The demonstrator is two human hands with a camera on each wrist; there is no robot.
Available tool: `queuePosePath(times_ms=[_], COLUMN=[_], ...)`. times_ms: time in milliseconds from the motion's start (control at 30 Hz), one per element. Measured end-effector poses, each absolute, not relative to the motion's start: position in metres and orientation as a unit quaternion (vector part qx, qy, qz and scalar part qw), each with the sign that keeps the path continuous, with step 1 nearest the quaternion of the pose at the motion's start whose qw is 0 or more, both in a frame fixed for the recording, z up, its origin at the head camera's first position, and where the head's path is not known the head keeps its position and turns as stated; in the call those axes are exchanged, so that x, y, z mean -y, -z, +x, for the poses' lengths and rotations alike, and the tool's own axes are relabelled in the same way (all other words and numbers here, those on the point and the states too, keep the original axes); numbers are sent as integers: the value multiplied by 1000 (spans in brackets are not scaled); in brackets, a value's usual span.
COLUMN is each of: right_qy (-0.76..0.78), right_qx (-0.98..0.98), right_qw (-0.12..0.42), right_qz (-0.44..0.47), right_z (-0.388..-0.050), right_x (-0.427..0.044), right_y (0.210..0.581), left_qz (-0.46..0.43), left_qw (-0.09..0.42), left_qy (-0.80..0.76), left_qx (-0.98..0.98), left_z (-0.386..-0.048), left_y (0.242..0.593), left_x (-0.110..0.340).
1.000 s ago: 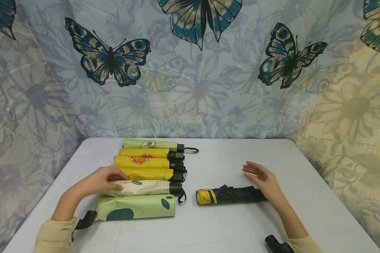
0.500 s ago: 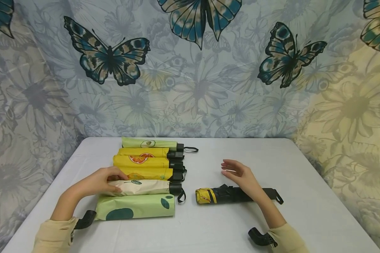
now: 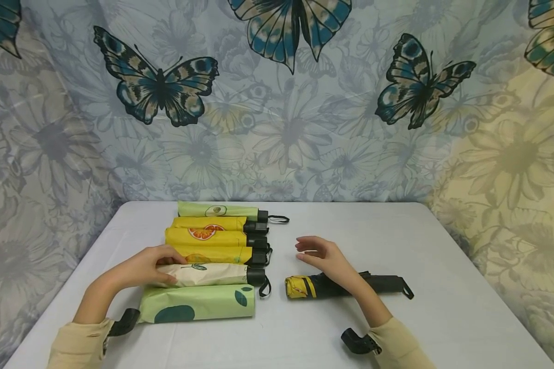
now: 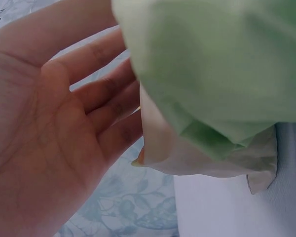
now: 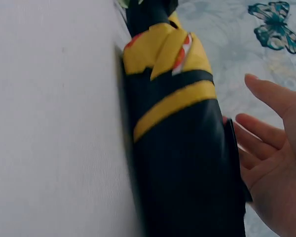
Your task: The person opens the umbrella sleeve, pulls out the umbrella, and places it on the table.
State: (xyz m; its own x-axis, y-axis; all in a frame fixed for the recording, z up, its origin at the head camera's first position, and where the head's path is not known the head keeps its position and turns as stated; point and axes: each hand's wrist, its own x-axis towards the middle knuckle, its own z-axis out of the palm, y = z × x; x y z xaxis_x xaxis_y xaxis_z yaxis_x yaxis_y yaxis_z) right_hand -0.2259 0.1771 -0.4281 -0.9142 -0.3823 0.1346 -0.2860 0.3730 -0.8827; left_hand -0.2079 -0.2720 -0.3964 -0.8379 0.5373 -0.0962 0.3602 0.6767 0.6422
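Observation:
My left hand [image 3: 150,264] grips the end of a cream folding umbrella [image 3: 212,275] with a leaf print, thumb on its near side and fingers on its far side. In the left wrist view, a green umbrella [image 4: 217,69] hides the thumb and part of the cream one. That green umbrella with dark leaf shapes lies right in front of the cream one. My right hand [image 3: 325,259] hovers with loosely bent fingers, holding nothing. Below it, a black folded umbrella [image 3: 378,283] with a yellow end lies by itself; the right wrist view shows its yellow fabric [image 5: 175,49] close up.
Behind the cream umbrella lie several more in a row: yellow ones, including an orange-slice umbrella [image 3: 205,237], and a light green avocado-print umbrella [image 3: 226,209] at the back. All rest on a white table [image 3: 351,225] before a butterfly-patterned cloth [image 3: 286,154].
My right hand has moved left above the black umbrella, from its right end toward its yellow end, uncovering the wrist strap. The left hand and the umbrellas have stayed in place.

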Motion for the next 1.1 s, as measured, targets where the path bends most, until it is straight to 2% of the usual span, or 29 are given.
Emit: queuePosePath(times_ms=[733,1100], right_qy=[530,486], right_qx=[-805,-816], right_qw=[126,118], right_qz=[-233,-289], right_z=[-221,-220], right_x=[-125,-109], right_y=[426,434], left_qz=[269,271], left_qw=[138,137], left_qy=[-321,-318], left_qx=[-898,-898], left_z=[-210,-209], left_y=[400,397], left_x=[275,273])
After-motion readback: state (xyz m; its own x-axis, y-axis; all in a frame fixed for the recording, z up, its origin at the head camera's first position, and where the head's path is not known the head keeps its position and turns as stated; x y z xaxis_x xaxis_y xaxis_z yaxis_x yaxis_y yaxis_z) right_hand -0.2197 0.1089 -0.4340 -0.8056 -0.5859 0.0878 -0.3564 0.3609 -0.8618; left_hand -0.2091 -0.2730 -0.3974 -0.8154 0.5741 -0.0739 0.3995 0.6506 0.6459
